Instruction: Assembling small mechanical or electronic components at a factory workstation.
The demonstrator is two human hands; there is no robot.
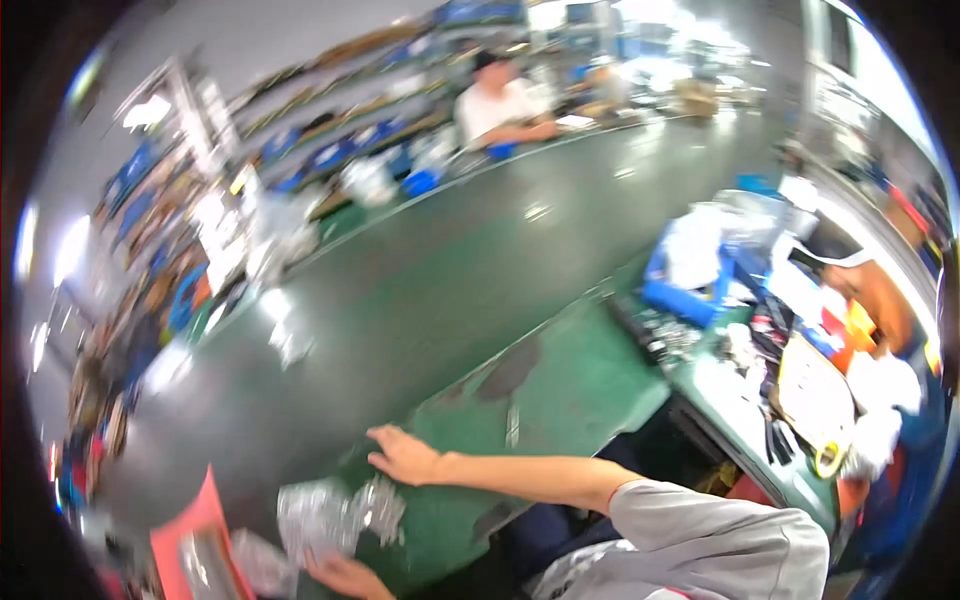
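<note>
My right hand (405,456) reaches across the green tabletop (560,385), its fingers stretched out and holding nothing. Below it lies a crumpled clear plastic bag (380,510). Next to that is a larger clear plastic bag (312,515), which seems to have something inside that I cannot make out. At the lower edge my left hand (345,577) is beside or touching the larger bag; its fingers are blurred, so its grip is unclear. Farther left, a pink sheet or folder (190,530) stands tilted with a greyish item against it.
A long dark conveyor belt (430,270) runs diagonally past the table. Across it a person (500,110) in white sits by shelves of blue bins. On the right, another person (855,290) is at a cluttered bench with a blue crate (690,305) and yellow tape roll (828,459).
</note>
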